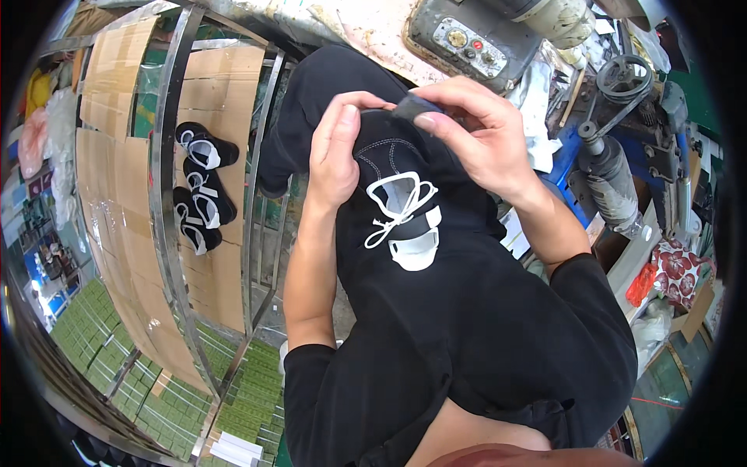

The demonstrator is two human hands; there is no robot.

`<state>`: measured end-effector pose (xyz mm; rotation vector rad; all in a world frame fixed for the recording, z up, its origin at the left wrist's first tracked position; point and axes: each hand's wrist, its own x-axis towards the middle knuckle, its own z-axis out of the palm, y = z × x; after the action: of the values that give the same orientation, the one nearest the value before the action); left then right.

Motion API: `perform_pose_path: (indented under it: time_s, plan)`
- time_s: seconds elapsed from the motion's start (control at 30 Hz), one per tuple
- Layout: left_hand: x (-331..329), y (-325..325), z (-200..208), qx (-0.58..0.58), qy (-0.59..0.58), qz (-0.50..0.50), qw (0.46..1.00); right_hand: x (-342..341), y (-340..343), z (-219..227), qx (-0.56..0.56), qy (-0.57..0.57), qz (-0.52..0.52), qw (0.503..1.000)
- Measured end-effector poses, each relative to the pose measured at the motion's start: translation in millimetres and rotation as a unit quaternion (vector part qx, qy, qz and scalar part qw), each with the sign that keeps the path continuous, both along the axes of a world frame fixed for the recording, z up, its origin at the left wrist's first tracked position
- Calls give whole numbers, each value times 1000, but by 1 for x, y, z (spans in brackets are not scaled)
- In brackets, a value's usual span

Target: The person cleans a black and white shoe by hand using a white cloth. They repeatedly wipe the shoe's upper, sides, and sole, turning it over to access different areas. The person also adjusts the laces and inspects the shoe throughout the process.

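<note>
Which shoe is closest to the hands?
The black shoe with white laces on the person's lap, right by the left hand and right hand. The other three shoes sit on the rack.

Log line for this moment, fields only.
right hand: pinching dark grey piece | left hand: close by, contact unclear | black-and-white shoe: over lap | other shoes: on rack

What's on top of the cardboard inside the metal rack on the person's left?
Three black shoes with white laces sit close together on the cardboard. Their undersides and the patch directly beneath them are covered.
</note>
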<state>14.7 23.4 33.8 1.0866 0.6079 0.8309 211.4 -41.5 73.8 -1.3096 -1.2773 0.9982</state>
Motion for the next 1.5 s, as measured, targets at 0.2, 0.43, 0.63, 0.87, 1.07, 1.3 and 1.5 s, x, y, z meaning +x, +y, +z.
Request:
perform_pose_path:
  time_s: [0.2, 0.43, 0.63, 0.87, 1.07, 1.3, 1.5]
  plan:
    - [-8, -8, -1, 75, 82, 35, 993, -9, 6, 6, 152, -210, 107, 960]
    - [-3, -13, 6, 90, 68, 61, 992, -16, 12, 13, 237, -183, 68, 952]
    - [-6, -16, 6, 70, 60, 67, 993, -2, -8, 0, 180, -237, 113, 948]
    - [-15, -16, 10, 102, 118, 42, 987, -20, -2, 1, 208, -227, 99, 946]
    - [-11, -17, 11, 82, 57, 40, 994, -38, 11, 9, 261, -231, 61, 935]
    - [-11, -21, 11, 63, 57, 47, 995, -31, 3, -1, 253, -230, 70, 937]
    - [-15, -23, 7, 7, 9, 66, 998, -17, -10, -11, 225, -246, 100, 938]
